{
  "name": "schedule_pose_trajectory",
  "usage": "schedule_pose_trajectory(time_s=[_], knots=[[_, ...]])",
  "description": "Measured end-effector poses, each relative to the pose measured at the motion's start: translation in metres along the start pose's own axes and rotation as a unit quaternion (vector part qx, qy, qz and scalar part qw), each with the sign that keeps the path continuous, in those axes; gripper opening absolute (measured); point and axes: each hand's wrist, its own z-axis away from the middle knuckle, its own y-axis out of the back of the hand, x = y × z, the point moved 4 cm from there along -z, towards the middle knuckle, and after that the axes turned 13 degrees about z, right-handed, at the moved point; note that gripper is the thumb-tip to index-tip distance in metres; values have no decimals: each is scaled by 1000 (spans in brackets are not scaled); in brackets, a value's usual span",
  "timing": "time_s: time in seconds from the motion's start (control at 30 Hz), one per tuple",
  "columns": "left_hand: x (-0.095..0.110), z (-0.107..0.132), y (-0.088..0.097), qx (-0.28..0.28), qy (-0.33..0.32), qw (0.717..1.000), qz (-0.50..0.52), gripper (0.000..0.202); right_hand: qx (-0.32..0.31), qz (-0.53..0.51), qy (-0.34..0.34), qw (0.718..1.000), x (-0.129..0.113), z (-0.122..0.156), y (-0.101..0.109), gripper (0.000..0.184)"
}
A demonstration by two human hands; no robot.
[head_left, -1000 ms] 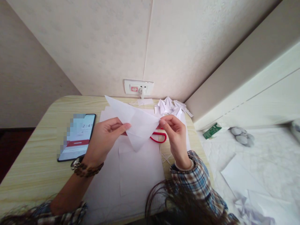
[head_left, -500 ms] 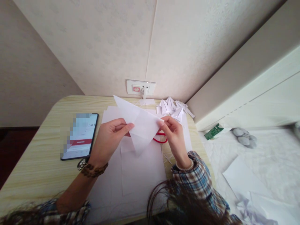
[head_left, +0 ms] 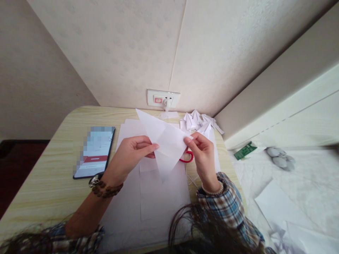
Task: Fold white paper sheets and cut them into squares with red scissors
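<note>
A white sheet of paper folded into a triangle (head_left: 166,143) is held up over the table, one point toward the wall and another hanging down. My left hand (head_left: 135,153) pinches its left edge between thumb and fingers. At its right corner my right hand (head_left: 201,151) grips it the same way. Beneath lie flat white sheets (head_left: 161,201). The red handle of what look like scissors (head_left: 189,156) shows just left of my right hand; the rest is hidden under the paper. Folded white paper pieces (head_left: 197,120) are heaped behind my right hand.
A phone (head_left: 95,151) with a lit screen lies left on the wooden table (head_left: 53,169). A socket with a plug (head_left: 163,98) is on the wall behind. To the right, a white quilted surface holds a green box (head_left: 245,150), a grey fluffy item (head_left: 280,158) and loose paper (head_left: 280,204).
The whole view has shifted slightly, so everything sits a little further right. Both hands keep their hold on the folded paper, with hardly any change in its shape.
</note>
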Motion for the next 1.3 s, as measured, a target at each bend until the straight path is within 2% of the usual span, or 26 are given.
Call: schedule_pose_trajectory(time_s=[0.1, 0.33, 0.43, 0.47, 0.6, 0.77, 0.83, 0.93, 1.1, 1.2, 1.3], knots=[[2, 0, 0, 5, -7, 1000, 2, 19, -4, 12, 9, 1000, -2, 1, -2, 23], [9, 2, 1, 16, -36, 998, -44, 19, -21, 29, -33, 999, -1, 1, -4, 28], [11, 1, 5, 17, -53, 995, -86, 18, -57, 31, -26, 998, -2, -3, -4, 20], [11, 0, 6, 11, -53, 994, -97, 18, -69, 24, -24, 997, -2, -4, -4, 15], [7, -1, 3, -34, -35, 991, -122, 18, -103, 20, -26, 994, 2, -5, -6, 16], [5, 0, -2, -61, -14, 990, -123, 17, -86, 65, -35, 994, 6, -4, -8, 22], [4, 1, -4, -66, 1, 991, -116, 16, -115, 73, -36, 990, 6, -3, -10, 18], [0, 3, -9, -98, 32, 989, -108, 14, -167, 48, -50, 984, 5, -2, -11, 21], [-4, 3, -10, -146, 63, 980, -120, 16, -182, 44, -81, 979, 4, -4, -7, 32], [-6, 3, -10, -163, 76, 974, -141, 17, -217, 49, -75, 972, 6, -3, -10, 26], [-11, 6, -14, -193, 96, 964, -154, 16, -259, 58, -75, 961, 11, 0, -18, 35]])
